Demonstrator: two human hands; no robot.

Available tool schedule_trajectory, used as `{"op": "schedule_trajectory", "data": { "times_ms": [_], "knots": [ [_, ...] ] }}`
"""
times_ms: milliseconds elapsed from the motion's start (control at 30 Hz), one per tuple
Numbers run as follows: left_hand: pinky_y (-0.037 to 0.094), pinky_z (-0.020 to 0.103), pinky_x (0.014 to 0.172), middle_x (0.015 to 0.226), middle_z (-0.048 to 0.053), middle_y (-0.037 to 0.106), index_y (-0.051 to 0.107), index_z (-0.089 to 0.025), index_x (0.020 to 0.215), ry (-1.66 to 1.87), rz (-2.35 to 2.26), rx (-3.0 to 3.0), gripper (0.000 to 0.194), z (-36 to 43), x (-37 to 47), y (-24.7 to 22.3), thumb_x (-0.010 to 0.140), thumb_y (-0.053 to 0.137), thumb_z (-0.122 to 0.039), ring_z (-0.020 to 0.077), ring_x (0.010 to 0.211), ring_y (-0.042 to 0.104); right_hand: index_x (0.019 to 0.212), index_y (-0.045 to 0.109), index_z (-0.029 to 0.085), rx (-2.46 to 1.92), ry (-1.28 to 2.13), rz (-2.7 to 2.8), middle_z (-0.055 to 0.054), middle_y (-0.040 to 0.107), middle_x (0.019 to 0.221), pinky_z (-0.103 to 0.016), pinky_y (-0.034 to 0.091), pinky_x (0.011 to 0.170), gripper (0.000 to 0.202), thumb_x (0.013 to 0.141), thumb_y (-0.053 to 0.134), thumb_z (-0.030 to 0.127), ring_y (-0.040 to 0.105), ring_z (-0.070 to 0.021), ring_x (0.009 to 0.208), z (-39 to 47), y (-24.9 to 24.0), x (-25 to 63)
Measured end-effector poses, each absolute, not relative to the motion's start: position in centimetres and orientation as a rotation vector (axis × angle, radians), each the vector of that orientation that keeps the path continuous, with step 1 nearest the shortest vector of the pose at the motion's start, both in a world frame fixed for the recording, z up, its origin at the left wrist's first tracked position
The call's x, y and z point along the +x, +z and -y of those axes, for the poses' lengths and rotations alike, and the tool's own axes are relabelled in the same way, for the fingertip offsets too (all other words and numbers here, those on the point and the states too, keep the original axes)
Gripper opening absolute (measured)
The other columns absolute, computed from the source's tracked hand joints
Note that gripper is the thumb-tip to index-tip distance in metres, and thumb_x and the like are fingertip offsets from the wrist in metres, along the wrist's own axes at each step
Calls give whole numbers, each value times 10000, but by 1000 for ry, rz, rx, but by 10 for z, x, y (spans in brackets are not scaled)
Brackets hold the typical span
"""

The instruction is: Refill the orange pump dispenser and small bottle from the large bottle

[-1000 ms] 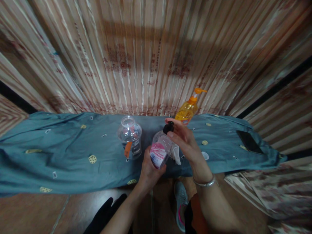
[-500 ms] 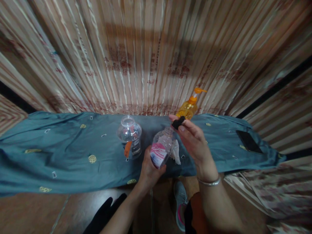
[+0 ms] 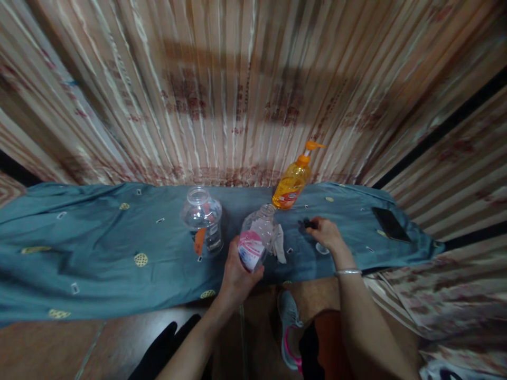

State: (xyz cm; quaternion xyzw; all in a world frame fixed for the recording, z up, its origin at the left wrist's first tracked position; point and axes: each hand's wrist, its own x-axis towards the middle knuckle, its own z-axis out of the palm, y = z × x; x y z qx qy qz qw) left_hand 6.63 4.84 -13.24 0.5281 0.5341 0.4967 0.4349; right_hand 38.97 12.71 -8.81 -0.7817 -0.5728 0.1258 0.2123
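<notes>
One black cap (image 3: 308, 224), in right fingers (image 3: 320, 224), has moved away from the bottle (image 3: 254, 238).

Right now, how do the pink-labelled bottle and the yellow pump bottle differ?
The pink-labelled bottle is in the left hand; the yellow pump bottle stands unheld. The pink-labelled bottle's neck is open; the yellow pump bottle wears an orange pump. Both are see-through and labelled.

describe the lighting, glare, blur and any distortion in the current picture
Head view: dim light, a darker band across the curtain; head view: a pale sheen on the floor; head view: the black cap at the right hand looks too soft for detail; head view: the curtain's folds fan outward, suggesting wide-angle distortion.
</notes>
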Motion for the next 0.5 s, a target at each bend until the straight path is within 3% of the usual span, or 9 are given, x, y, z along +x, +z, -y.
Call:
{"op": "schedule_trajectory", "data": {
  "times_ms": [300, 400, 500],
  "knots": [
    [649, 487, 1063, 1248, 87, 801, 603, -216, 1411, 1230, -1311, 1331, 825, -46, 70, -130, 647, 909, -278, 326, 1160, 809, 1036, 901, 289, -2235, 333, 1719, -32, 913, 929, -311, 656, 862, 293, 785, 829, 154, 890, -276, 941, -125, -107, 410],
    [638, 502, 1095, 1252, 86, 795, 609, -219, 1404, 1232, -1315, 1324, 821, -46, 70, -132, 649, 925, -285, 336, 1193, 803, 971, 882, 286, -2186, 283, 1755, -70, 930, 1018, -363, 685, 951, 290, 721, 831, 149, 897, -314, 1039, -123, -109, 415],
    [632, 514, 1113, 1258, 89, 791, 608, -219, 1416, 1240, -1315, 1313, 841, -46, 70, -134, 645, 938, -284, 347, 1217, 799, 1028, 873, 283, -2116, 219, 1778, -133, 930, 1138, -475, 695, 1054, 311, 726, 843, 214, 883, -384, 1162, -122, -104, 419]
  ]
}}
